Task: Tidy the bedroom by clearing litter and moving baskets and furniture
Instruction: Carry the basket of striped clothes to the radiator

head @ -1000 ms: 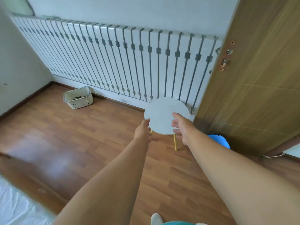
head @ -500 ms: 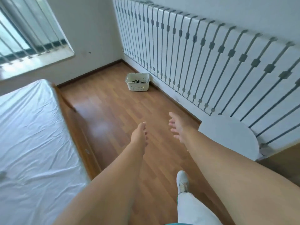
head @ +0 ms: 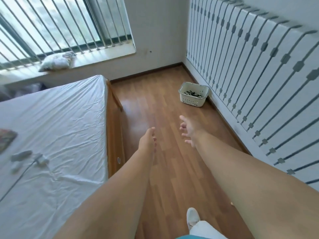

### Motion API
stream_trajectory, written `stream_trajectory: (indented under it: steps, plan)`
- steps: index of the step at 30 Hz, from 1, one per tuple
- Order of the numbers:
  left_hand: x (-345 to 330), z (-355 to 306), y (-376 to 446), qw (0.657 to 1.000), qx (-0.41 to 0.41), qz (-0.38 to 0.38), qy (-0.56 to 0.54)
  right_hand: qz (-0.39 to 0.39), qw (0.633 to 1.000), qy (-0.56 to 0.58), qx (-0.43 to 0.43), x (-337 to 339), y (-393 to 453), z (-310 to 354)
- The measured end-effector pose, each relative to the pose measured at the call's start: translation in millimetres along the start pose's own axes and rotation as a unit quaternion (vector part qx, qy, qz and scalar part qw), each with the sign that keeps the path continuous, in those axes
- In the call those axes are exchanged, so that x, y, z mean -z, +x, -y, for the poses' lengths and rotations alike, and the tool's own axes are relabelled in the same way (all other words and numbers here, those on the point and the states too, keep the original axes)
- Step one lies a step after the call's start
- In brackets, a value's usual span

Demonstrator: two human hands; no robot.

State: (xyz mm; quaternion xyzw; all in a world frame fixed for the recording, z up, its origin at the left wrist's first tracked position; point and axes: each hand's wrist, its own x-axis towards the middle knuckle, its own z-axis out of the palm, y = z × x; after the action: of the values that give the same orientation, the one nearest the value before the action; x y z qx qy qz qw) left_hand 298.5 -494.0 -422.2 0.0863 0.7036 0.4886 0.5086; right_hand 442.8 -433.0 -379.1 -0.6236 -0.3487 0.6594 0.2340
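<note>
- Two bare hands stretch forward over the wood floor (head: pixel 151 107), both empty, apart from each other, touching nothing.
- Left hand (head: pixel 148 139) is edge-on, fingers straight and close together; right hand (head: pixel 187 131) has its fingers spread loosely, palm turned inward.
- White basket (head: pixel 193 94) sits on the floor at about 1 o'clock from the hands, well ahead of them, just beside the slatted wall panel (head: pixel 259 69) on the right; whether it touches the panel is unclear.
- Dark small items lie in the basket bottom; too small to name.
- Basket's long axis runs roughly 10-to-4 o'clock, near long side facing the person.
- Right hand is nearer the basket; left hand lies closer to the bed (head: pixel 51 126) at 9 o'clock.
- Judgement: next move is likely a walk forward and a reach to 1 o'clock for the basket, right hand leading, rim grip on the two short ends.
- White shoe (head: pixel 193 218) is stepping forward at 6 o'clock.
</note>
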Motion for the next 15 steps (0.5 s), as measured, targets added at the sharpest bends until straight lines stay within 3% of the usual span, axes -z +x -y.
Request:
stream_trajectory:
  steps: [6,15]
  plan:
    - [-44,-48,42,1.000,-0.003,0.009,0.010,-0.011,1.000,-0.006,-0.006,7,67,57]
    - [-43,-97,129,1.000,0.025,-0.006,0.003,0.000,1.000,-0.010,-0.027,-28,139,107]
